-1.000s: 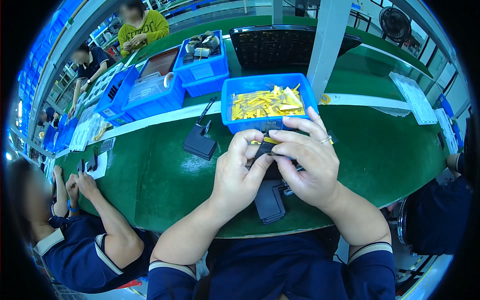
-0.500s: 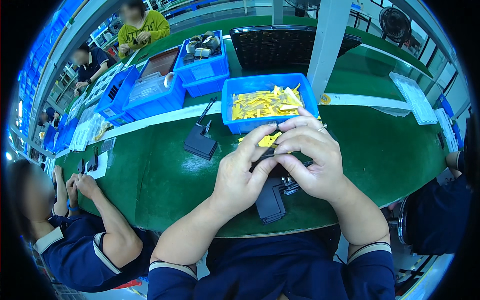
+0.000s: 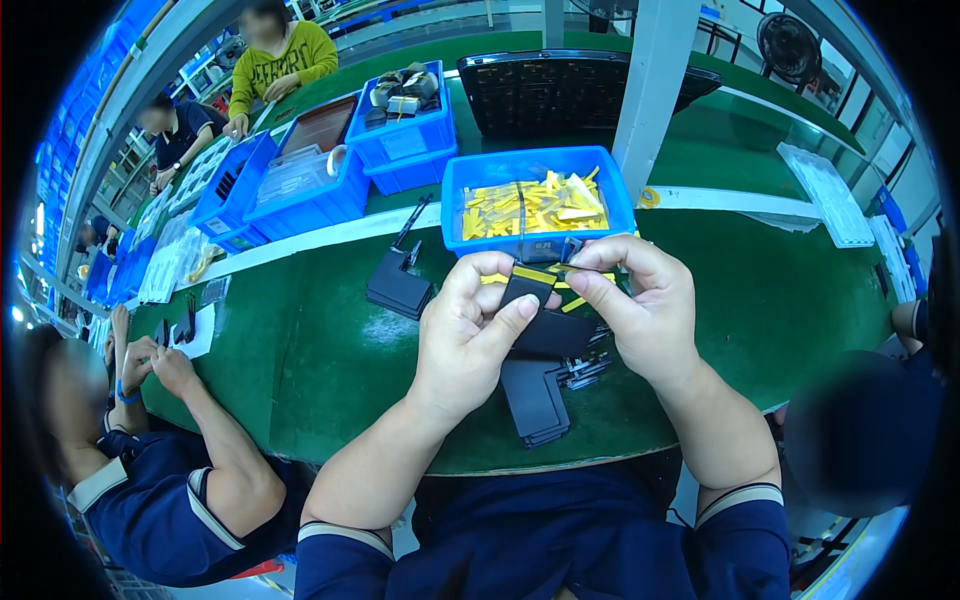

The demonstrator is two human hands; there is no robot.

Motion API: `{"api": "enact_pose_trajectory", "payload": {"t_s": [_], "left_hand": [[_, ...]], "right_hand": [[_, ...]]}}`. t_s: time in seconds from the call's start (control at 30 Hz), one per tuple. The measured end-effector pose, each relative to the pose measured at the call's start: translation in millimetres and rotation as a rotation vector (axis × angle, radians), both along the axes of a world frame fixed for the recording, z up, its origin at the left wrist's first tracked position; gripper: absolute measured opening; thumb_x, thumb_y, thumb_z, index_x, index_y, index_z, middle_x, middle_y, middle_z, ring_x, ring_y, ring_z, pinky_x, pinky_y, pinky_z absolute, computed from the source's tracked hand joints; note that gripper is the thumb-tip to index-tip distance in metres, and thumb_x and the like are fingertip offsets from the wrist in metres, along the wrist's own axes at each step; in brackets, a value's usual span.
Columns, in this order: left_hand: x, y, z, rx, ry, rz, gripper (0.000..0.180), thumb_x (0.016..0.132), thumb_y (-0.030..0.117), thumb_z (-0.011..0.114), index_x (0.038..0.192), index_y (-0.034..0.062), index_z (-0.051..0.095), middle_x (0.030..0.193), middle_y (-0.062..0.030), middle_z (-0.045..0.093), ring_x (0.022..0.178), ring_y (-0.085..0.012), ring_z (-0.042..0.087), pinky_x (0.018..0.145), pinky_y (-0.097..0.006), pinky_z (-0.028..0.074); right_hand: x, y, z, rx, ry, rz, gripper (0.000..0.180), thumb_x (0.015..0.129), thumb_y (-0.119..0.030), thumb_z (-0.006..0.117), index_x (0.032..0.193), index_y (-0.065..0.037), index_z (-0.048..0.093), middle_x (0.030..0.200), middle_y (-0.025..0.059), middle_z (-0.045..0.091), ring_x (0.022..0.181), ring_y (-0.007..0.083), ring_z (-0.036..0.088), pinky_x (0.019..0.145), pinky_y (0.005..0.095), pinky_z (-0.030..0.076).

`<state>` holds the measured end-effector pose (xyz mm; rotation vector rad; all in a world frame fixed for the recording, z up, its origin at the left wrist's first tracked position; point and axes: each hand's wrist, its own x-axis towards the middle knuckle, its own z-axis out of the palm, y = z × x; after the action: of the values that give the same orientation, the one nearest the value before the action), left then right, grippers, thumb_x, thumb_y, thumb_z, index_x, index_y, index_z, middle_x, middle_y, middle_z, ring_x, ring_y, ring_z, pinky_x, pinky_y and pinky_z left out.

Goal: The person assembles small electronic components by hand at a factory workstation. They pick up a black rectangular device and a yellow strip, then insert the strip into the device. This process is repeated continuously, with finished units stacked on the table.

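My left hand (image 3: 465, 335) grips a flat black L-shaped part (image 3: 553, 335), its thumb pressed on the face. A yellow strip (image 3: 533, 273) lies across the part's upper end. Beside that end, the closed thumb and fingers of my right hand (image 3: 645, 310) pinch something thin and dark, mostly hidden. A thin black cable (image 3: 520, 215) rises above the part, in front of the blue bin (image 3: 625, 190) of yellow strips (image 3: 535, 205). Below my hands lies a stack of similar black parts (image 3: 537, 400) with leads at its right. Loose yellow strips (image 3: 573, 304) rest on the table near my right fingers.
Another stack of black parts (image 3: 398, 290) lies to the left on the green table (image 3: 330, 350). Blue bins (image 3: 310, 205) stand behind it. A grey post (image 3: 650, 100) rises beyond the yellow-strip bin. A co-worker's hands (image 3: 165, 360) work at the far left.
My hands have come lower and a little apart. The part has turned so its broad face and the yellow strip show. My right fingers have shifted to its upper right.
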<state>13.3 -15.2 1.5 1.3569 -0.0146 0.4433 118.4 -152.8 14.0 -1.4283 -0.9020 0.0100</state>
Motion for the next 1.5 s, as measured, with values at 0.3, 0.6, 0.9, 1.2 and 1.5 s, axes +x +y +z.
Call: {"api": "enact_pose_trajectory", "payload": {"t_s": [0.3,0.6,0.9,1.2,1.5], "left_hand": [[0,-3,1,0.051,-0.012,0.050,0.025,0.090,0.001,0.054,0.111,0.0001,0.040,0.098,-0.0159,0.066,0.091,-0.0135,0.062,0.078,-0.025,0.049],[-4,-5,-6,0.331,0.071,0.193,0.026,0.088,0.003,0.057,0.110,-0.0006,0.043,0.095,-0.0135,0.067,0.086,-0.0123,0.063,0.073,-0.025,0.050],[1,-7,-3,0.658,-0.028,0.439,0.027,0.084,0.003,0.062,0.106,-0.0002,0.047,0.080,-0.0139,0.067,0.073,-0.0188,0.068,0.063,-0.029,0.051],[1,1,-10,0.226,-0.017,0.191,0.022,0.090,0.009,0.056,0.108,0.0002,0.045,0.090,-0.0133,0.069,0.082,-0.0125,0.065,0.070,-0.025,0.050],[1,-1,-10,0.472,-0.079,0.285,0.021,0.088,0.009,0.058,0.105,0.0008,0.048,0.087,-0.0131,0.069,0.076,-0.0154,0.067,0.065,-0.026,0.050]], "right_hand": [[-3,3,-4,0.040,-0.094,-0.072,0.005,0.078,0.000,0.066,0.082,0.000,0.063,0.078,0.0073,0.064,0.073,0.0143,0.061,0.069,0.0272,0.047],[0,4,-2,-0.071,-0.415,-0.131,0.013,0.069,0.001,0.069,0.079,-0.001,0.062,0.074,0.0096,0.063,0.069,0.0219,0.059,0.064,0.0322,0.045],[-8,6,4,0.014,-0.662,-0.011,0.014,0.065,0.003,0.067,0.075,-0.003,0.059,0.069,0.0104,0.058,0.066,0.0268,0.057,0.062,0.0347,0.045],[9,1,3,-0.148,-0.704,-0.349,0.025,0.072,0.004,0.067,0.097,-0.001,0.067,0.077,0.0103,0.063,0.071,0.0192,0.059,0.067,0.0305,0.045],[5,3,-1,-0.016,-0.008,-0.099,0.014,0.079,-0.007,0.067,0.091,-0.001,0.070,0.083,0.0103,0.068,0.080,0.0171,0.064,0.072,0.0271,0.049]]}}
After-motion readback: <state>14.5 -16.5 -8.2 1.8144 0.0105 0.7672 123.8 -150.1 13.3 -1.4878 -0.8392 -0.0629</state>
